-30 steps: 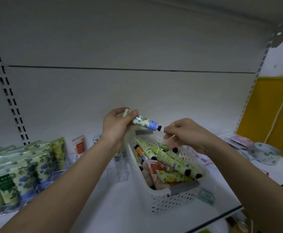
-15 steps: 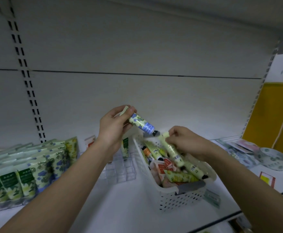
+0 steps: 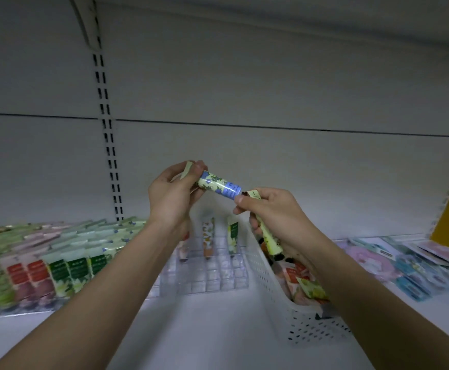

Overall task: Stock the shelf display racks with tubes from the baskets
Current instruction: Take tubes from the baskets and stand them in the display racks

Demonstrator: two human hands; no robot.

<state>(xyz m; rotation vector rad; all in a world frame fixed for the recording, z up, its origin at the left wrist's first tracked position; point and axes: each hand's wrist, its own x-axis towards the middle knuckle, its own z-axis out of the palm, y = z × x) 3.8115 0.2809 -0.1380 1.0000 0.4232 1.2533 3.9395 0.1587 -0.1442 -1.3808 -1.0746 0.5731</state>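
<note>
Head view: mid-frame, both hands raised.
My left hand (image 3: 174, 194): fingers curled round blue-flowered tube (image 3: 219, 186), lifted for racking.
My right hand (image 3: 274, 217): clasps yellow tube (image 3: 268, 236), probably just drawn from basket (image 3: 279, 295).
Clear rack (image 3: 212, 273): centre, below, three tubes standing.

Basket (image 3: 276, 287) contents half hidden behind right forearm; packets (image 3: 418, 265) at right blurred, print unreadable.

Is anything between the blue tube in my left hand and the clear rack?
Nothing visible. The blue tube is held up by the left hand, with open air down to the clear rack.
</note>
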